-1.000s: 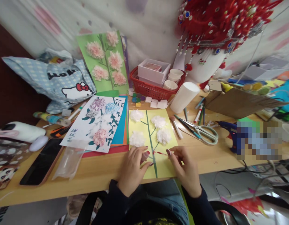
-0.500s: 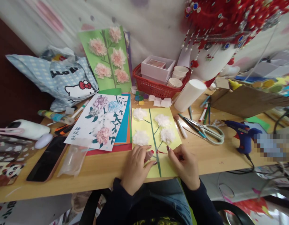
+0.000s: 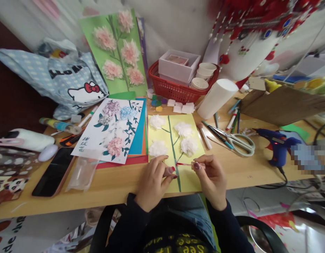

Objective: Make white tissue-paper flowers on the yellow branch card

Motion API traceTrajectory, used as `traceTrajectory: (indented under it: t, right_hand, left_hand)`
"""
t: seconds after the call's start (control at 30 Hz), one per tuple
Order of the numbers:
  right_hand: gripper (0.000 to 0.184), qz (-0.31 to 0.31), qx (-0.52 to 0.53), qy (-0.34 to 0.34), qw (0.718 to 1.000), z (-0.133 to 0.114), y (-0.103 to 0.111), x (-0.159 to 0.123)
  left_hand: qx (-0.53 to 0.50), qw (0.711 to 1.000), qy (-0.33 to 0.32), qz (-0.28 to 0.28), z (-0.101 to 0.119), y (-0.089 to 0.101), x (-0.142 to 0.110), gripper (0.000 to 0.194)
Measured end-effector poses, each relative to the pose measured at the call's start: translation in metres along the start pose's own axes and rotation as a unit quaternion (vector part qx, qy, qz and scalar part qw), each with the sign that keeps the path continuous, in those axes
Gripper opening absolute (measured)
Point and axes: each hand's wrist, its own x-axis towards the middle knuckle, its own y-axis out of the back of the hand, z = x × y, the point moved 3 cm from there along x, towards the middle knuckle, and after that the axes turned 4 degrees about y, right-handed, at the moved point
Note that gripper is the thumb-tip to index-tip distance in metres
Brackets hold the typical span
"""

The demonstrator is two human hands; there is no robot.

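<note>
My right hand [image 3: 211,177] pinches a thin red-tipped stick [image 3: 183,164], whose tip points left over the green painted stem [image 3: 173,151] on a yellow sheet [image 3: 190,182]. On the sheet's lower left rests my left hand [image 3: 154,181], fingers curled inward. A small pinkish shape with a red end shows between its finger and thumb; I cannot tell whether it is a held object or a fingertip. White ruffled flowers [image 3: 183,129] sit on either side of the stem, the nearest ones just above my hands.
Left of the sheet lie a flower picture [image 3: 92,140] on coloured papers and a phone [image 3: 53,172]. Scissors [image 3: 242,144], pens and a blue glue gun [image 3: 278,144] lie right. Behind stand a red basket [image 3: 173,89], a white roll [image 3: 217,98] and a green flower picture [image 3: 115,52].
My right hand has lifted and turned, so the red-tipped stick shows more plainly. My left hand stays at about the same place on the sheet. The view has shifted slightly.
</note>
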Motion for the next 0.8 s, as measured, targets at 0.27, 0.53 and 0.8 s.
traceTrajectory:
  t: [0.27,0.53,0.8]
  right_hand:
    - [0.008,-0.085,0.017,0.071,0.994,-0.003,-0.002,-0.003]
    - [0.014,-0.222,-0.031,0.172,0.959,-0.020,-0.004,0.004]
    - [0.010,-0.227,-0.054,0.165,0.958,-0.021,-0.015,-0.002]
  left_hand:
    - [0.025,1.000,0.004,0.013,-0.001,-0.001,-0.001,0.009]
    - [0.089,0.994,-0.052,0.027,0.006,-0.002,-0.002,0.022]
    - [0.106,0.992,-0.074,0.001,0.007,-0.005,-0.005,0.026]
